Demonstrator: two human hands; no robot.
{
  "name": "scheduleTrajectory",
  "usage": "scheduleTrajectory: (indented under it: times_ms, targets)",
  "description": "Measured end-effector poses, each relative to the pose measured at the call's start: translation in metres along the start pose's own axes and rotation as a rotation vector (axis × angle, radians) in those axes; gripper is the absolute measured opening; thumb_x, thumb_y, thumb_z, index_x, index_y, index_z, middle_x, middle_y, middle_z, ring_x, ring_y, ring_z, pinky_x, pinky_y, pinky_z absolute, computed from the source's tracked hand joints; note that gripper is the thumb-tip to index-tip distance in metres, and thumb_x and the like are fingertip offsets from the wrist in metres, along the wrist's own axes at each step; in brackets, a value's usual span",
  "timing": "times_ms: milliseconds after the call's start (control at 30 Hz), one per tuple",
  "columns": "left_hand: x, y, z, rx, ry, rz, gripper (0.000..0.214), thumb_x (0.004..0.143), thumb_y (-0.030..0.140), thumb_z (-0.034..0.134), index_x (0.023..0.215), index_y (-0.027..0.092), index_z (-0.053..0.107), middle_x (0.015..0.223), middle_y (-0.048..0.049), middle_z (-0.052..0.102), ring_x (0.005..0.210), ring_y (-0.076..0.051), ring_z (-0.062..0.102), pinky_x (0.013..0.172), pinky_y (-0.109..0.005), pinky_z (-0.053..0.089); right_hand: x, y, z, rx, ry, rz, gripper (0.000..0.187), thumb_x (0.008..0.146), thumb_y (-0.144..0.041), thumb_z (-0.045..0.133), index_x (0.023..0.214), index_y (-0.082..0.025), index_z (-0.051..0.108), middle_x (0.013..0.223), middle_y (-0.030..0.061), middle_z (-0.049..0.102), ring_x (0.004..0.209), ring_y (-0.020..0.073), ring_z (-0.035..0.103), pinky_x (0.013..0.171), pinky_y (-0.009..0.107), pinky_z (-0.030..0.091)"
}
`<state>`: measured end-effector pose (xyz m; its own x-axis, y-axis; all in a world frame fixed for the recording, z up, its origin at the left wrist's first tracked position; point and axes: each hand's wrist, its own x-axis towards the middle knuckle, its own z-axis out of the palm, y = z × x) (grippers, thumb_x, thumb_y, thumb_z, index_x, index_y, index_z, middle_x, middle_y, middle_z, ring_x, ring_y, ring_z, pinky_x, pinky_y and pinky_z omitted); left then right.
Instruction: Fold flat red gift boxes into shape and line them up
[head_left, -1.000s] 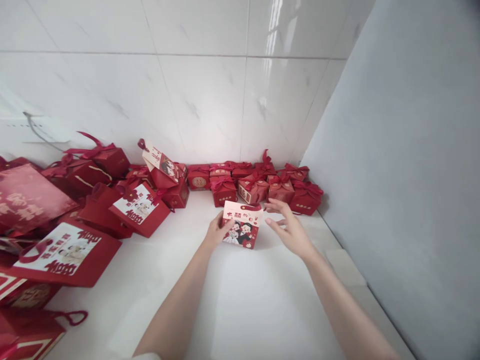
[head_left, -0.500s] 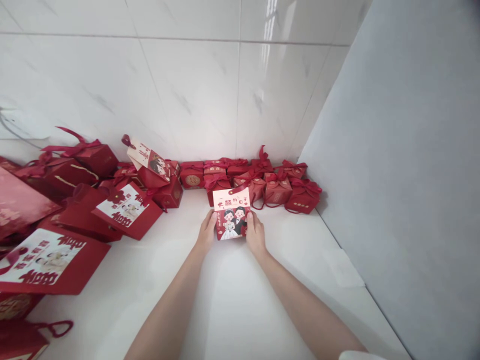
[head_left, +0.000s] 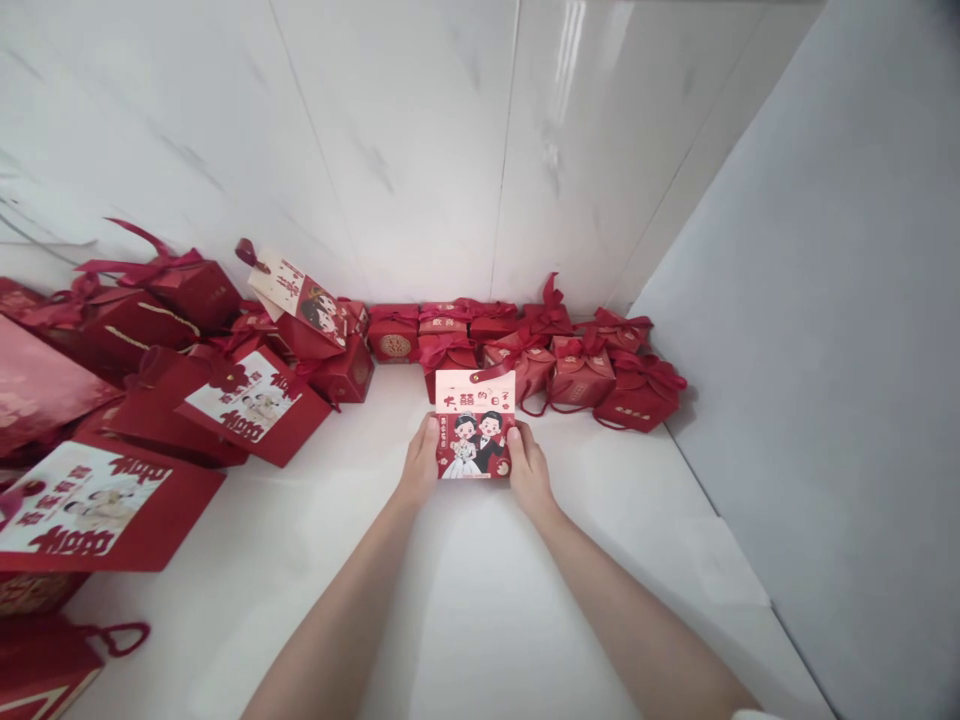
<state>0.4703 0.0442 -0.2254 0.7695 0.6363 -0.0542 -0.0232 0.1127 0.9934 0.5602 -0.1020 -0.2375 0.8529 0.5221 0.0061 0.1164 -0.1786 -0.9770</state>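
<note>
Between both hands I hold a small red and cream gift box [head_left: 475, 440], its front printed with a cartoon bride and groom and a ribbon loop at its top. My left hand [head_left: 420, 463] grips its left side, thumb at the front edge. On the opposite side my right hand [head_left: 531, 468] is closed the same way. The fingers behind the box are hidden. Just beyond it stands a row of small red boxes tied with ribbon, among them a box with a round gold emblem [head_left: 394, 340] and a dark red box [head_left: 641, 395] at the right end.
Larger red gift boxes crowd the left, including one with a white photo label [head_left: 172, 520] and another tilted box [head_left: 300, 425]. A cream-topped box [head_left: 304, 305] leans on that pile. White tiled wall [head_left: 420, 150] rises behind; a grey panel [head_left: 847, 350] bounds the right.
The held box now faces the camera more squarely and appears slightly further right, with both hands still on it. My view has shifted, so the wall and the box row sit differently in the picture.
</note>
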Motion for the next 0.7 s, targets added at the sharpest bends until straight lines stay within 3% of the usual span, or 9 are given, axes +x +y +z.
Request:
scheduleTrajectory:
  times_ms: [400,500,567,700]
  targets:
    - [-0.0018,0.0036,0.0012,0.009,-0.01,-0.029,0.057,0.088,0.067,0.045,0.116,0.019,0.058,0.109,-0.0087,0.072,0.097,-0.025,0.069,0.084,-0.034,0.055,0.0003,-0.0041,-0.0024,-0.06,0.001,-0.006,0.045,0.096,-0.057,0.032,0.112,-0.023,0.055,0.098,0.0063,0.072,0.088,0.0226,0.068,0.079,0.033,0.052]
    - [-0.0012,0.0028,0.0008,0.024,0.01,-0.028,0.057,0.088,0.067,0.045,0.116,0.019,0.059,0.108,-0.0082,0.072,0.096,-0.025,0.069,0.083,-0.034,0.054,-0.0011,-0.0052,0.0004,0.051,0.022,-0.021,0.044,0.094,-0.057,0.04,0.121,-0.023,0.048,0.113,0.009,0.068,0.096,0.0224,0.066,0.081,0.034,0.054]
    - [-0.001,0.0022,0.0005,0.028,0.01,-0.026,0.057,0.088,0.067,0.045,0.116,0.019,0.059,0.109,-0.0085,0.071,0.096,-0.024,0.069,0.083,-0.034,0.054,-0.0019,-0.0048,0.0032,0.17,0.066,-0.025,0.047,0.09,-0.056,0.049,0.124,-0.024,0.039,0.123,0.0116,0.061,0.1,0.022,0.065,0.075,0.033,0.055]
    - [-0.0012,0.0011,0.0,0.044,-0.002,-0.012,0.056,0.089,0.066,0.044,0.116,0.019,0.059,0.109,-0.0091,0.071,0.095,-0.024,0.068,0.082,-0.033,0.054,-0.0009,-0.0013,0.0055,0.292,0.049,0.02,0.038,0.086,-0.056,0.055,0.102,-0.025,0.041,0.121,0.0099,0.059,0.084,0.0177,0.064,0.054,0.026,0.051]
